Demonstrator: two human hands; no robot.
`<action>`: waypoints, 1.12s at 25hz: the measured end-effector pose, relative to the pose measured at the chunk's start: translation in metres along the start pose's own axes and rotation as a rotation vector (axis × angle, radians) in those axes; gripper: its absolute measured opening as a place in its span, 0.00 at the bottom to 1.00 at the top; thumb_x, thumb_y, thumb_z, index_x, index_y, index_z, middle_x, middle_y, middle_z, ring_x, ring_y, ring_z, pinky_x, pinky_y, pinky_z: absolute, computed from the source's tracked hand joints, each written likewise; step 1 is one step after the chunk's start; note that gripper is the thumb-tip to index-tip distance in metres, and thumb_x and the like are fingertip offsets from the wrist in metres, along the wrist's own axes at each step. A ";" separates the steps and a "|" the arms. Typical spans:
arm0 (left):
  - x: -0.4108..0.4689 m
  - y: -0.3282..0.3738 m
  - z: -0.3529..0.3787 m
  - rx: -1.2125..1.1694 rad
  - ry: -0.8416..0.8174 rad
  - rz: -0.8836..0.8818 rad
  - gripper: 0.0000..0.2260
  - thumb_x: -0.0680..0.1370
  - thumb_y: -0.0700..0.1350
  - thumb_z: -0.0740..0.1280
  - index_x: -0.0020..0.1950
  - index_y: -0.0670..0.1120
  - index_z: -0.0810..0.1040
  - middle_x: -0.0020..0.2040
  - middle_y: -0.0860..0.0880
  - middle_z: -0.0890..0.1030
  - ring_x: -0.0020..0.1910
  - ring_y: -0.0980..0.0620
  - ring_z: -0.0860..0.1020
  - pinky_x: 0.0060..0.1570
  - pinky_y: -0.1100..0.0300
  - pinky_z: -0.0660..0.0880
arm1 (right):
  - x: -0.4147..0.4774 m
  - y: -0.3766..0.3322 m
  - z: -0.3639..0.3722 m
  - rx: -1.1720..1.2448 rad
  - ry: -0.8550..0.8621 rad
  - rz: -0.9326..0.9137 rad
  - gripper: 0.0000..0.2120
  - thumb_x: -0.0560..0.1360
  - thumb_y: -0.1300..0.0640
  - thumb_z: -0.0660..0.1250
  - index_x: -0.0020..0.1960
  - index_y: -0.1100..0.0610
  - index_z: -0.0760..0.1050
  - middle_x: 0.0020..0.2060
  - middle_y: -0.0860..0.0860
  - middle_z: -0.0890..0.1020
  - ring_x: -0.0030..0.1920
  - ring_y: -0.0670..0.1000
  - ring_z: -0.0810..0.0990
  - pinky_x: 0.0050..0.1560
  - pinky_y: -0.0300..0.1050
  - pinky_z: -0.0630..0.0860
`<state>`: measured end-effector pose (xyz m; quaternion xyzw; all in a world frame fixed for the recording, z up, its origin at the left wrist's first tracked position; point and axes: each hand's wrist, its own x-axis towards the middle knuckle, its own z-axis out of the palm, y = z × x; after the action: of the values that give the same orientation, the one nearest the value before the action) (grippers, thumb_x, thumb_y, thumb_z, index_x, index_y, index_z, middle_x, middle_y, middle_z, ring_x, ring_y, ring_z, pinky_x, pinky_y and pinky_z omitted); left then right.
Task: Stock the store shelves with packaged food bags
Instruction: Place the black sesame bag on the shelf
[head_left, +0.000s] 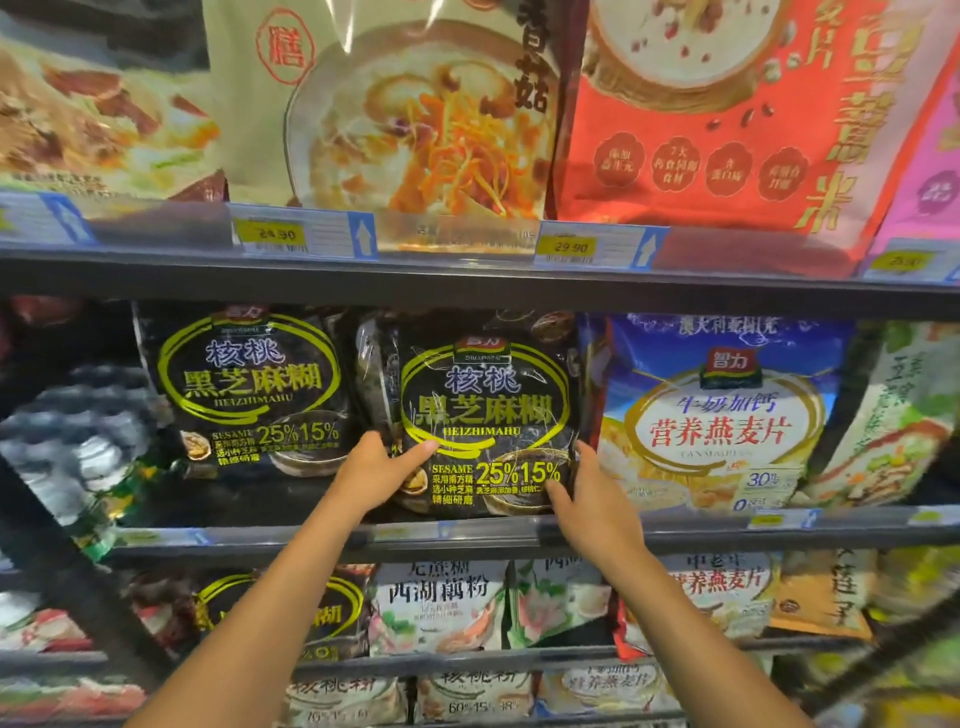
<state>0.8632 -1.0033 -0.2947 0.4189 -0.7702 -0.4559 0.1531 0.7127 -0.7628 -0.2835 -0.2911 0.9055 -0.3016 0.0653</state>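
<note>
Store shelving fills the whole frame, with large bags of food standing in rows and yellow price tags (570, 246) clipped along the top shelf (467, 283).

At the centre of the frame, a black bag (483, 410) with yellow lettering stands upright on the middle shelf (311, 536), close to its front edge. The left hand (379, 473) grips the bag's lower left edge, thumb laid across the front and the other fingers hidden behind it. The right hand (587, 499) holds the lower right edge the same way, thumb pressed on the front and fingers curled round the side. To the left stands a matching black bag (249, 384), set further back. A blue and white bag (717, 415) stands just beside the held one on the right.

This looks like the placing step: the bag is already on the shelf and is being squared up in its slot. The next move probably calls for sliding it back level with its twin, keeping it upright and not knocking the blue and white bag, then letting go with both hands.
</note>
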 end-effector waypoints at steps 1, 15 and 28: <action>0.004 -0.002 0.000 -0.033 -0.028 0.013 0.36 0.65 0.76 0.70 0.56 0.47 0.82 0.51 0.45 0.86 0.53 0.46 0.83 0.59 0.44 0.79 | 0.000 -0.002 0.002 -0.004 0.014 0.011 0.27 0.83 0.48 0.64 0.79 0.51 0.60 0.66 0.55 0.80 0.64 0.62 0.80 0.59 0.58 0.79; -0.039 0.043 -0.041 -0.140 0.091 0.036 0.37 0.72 0.68 0.73 0.66 0.40 0.74 0.56 0.49 0.77 0.57 0.47 0.78 0.51 0.54 0.72 | 0.004 -0.029 -0.013 0.609 -0.030 0.137 0.26 0.83 0.48 0.65 0.79 0.50 0.67 0.74 0.49 0.74 0.73 0.53 0.73 0.74 0.56 0.70; -0.162 0.030 -0.037 -0.602 -0.074 0.023 0.15 0.73 0.53 0.77 0.57 0.51 0.82 0.56 0.52 0.87 0.56 0.51 0.83 0.64 0.51 0.74 | -0.078 0.012 -0.046 0.970 -0.206 0.113 0.34 0.65 0.34 0.79 0.59 0.58 0.77 0.52 0.56 0.86 0.51 0.56 0.86 0.47 0.47 0.82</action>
<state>0.9690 -0.8901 -0.2264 0.3290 -0.6103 -0.6768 0.2474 0.7572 -0.6877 -0.2581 -0.2060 0.6641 -0.6538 0.2983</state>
